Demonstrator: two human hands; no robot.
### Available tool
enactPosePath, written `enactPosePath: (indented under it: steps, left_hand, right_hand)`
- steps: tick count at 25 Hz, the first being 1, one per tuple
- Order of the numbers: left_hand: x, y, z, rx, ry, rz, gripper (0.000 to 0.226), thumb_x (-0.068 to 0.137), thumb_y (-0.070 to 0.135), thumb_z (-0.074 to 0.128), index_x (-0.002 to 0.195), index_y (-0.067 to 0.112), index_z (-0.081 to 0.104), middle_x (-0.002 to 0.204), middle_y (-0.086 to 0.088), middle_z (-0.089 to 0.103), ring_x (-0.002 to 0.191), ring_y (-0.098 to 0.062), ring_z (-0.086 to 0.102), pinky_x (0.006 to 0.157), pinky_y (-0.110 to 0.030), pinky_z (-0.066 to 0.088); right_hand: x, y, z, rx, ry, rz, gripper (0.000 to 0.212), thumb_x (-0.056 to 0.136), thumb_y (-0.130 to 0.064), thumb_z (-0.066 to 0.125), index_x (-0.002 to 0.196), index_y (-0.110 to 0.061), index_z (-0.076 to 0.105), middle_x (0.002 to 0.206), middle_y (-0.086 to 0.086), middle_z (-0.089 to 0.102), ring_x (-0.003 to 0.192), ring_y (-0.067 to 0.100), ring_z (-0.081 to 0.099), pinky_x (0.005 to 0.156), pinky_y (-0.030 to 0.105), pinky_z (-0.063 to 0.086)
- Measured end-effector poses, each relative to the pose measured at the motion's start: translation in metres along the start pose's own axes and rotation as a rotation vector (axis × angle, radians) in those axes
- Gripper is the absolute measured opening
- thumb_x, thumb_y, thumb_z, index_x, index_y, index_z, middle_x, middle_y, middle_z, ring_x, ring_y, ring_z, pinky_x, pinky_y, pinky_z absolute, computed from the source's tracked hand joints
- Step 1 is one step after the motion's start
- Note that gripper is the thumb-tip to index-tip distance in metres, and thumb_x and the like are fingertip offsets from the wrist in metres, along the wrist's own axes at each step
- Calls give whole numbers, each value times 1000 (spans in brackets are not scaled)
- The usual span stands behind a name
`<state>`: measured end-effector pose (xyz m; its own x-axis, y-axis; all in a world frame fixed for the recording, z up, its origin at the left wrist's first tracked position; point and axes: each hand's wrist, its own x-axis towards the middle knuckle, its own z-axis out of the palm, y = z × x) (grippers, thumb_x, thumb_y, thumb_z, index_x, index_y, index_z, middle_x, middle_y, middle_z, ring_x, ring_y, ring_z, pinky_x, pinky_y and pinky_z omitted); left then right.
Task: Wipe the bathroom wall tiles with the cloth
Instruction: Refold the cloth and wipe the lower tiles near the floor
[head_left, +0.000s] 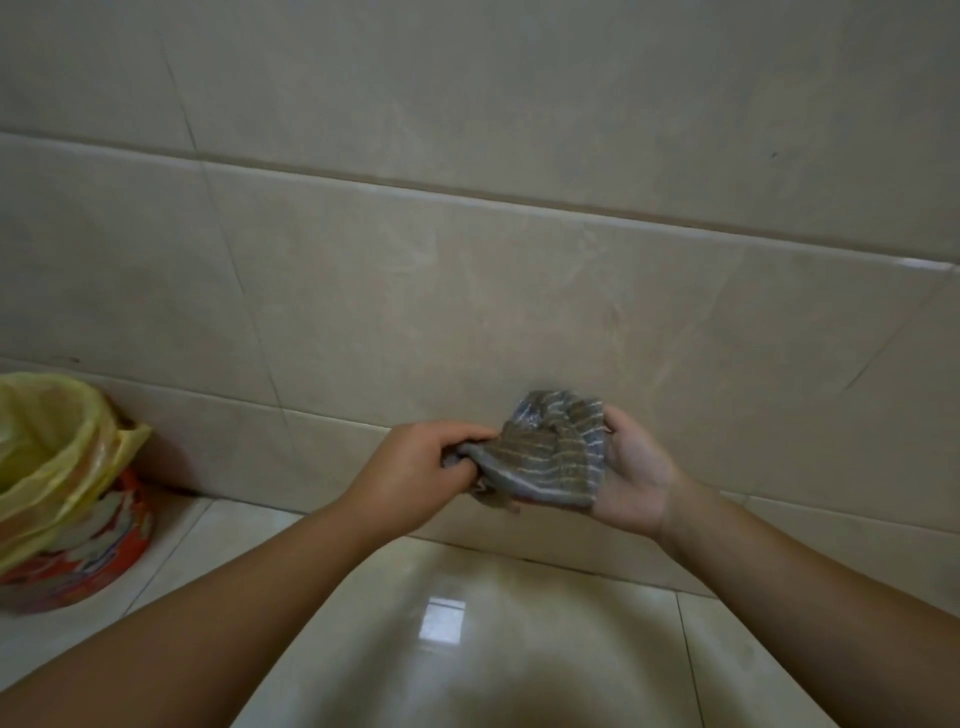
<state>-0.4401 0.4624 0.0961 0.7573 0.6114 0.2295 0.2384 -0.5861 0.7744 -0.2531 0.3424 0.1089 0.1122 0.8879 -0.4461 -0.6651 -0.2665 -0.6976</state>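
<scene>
Left hand (415, 462) grips the bunched end of the cloth (545, 452); right hand (634, 478) seems to clasp it, near the wall tiles (467, 291).

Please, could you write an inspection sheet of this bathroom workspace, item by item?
Surface: beige wall tiles, dark grout lines.
Job's things: striped grey cloth, bunched, held between both hands.
Clutter: patterned bin with yellow bag, on the floor at left.
Grips: left hand clenches one end of the cloth; right hand cradles the rest, thumb on it.
Cables: nothing seen.
Surroundings: glossy floor tiles, reflecting a light.
</scene>
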Motion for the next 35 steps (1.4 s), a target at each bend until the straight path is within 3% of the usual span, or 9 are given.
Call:
enactPosePath:
  steps: [4,6,9,12,17,20,28,32,35]
  left_hand:
    - [2,14,-19,-161,-30,-204,18,93,10,59,83,17,72,72,-1,68,69,-10,61,67,-25,46]
    - [2,19,-25,-248,-51,-342,26,96,18,56,70,18,61,64,-3,57,63,-14,52,65,-29,39]
    - [1,26,-32,-412,-131,-496,24,96,22,52,74,19,63,69,-3,61,66,-16,57,64,-26,43]
    - [0,31,-34,-578,-222,-600,18,93,26,52,87,17,66,81,-7,68,73,-19,62,62,-26,47]
    - [-1,24,-38,-713,-349,-688,29,85,32,55,101,10,64,95,-14,64,89,-26,59,78,-33,45]
    - [5,19,-40,-733,-249,-746,25,92,28,53,101,9,65,97,-16,64,87,-26,61,81,-33,47]
    - [11,8,-30,-312,36,-577,24,92,37,66,110,22,65,111,0,67,101,-15,62,89,-33,48]
    - [4,17,-33,-400,-318,-493,49,80,60,62,116,28,67,120,8,68,114,-8,61,101,-37,45]
    - [1,17,-21,-433,-445,-425,65,72,55,78,130,33,60,124,11,67,117,-7,61,103,-34,45]
  right_hand:
    - [-2,2,4,-334,298,148,54,96,-48,38,123,-3,51,103,29,62,72,41,70,67,52,57]
    - [-4,1,4,-400,379,93,62,90,-62,45,125,-10,45,110,24,59,77,38,69,69,49,57]
    - [-7,0,17,-504,176,111,82,68,-75,54,126,-18,54,123,15,61,96,29,60,77,42,52]
    - [-2,10,28,-500,65,140,75,68,-64,62,126,-16,55,119,15,65,99,28,61,94,48,48]
    - [-3,20,29,-603,-160,152,45,78,-38,73,120,-24,63,107,3,67,89,12,64,78,27,55]
    - [-8,15,25,-601,-198,162,60,72,-33,79,125,-13,61,115,8,68,97,16,66,85,29,55]
    - [-17,-9,26,-417,-123,-11,44,82,-16,65,122,0,60,114,23,65,89,24,68,78,30,59]
    - [-19,-17,27,-369,-90,-88,25,83,-10,66,108,-7,64,106,18,66,89,23,66,78,33,58]
    - [-24,-22,34,-414,-59,-138,27,86,-1,58,112,-6,62,102,13,70,84,19,71,69,32,61]
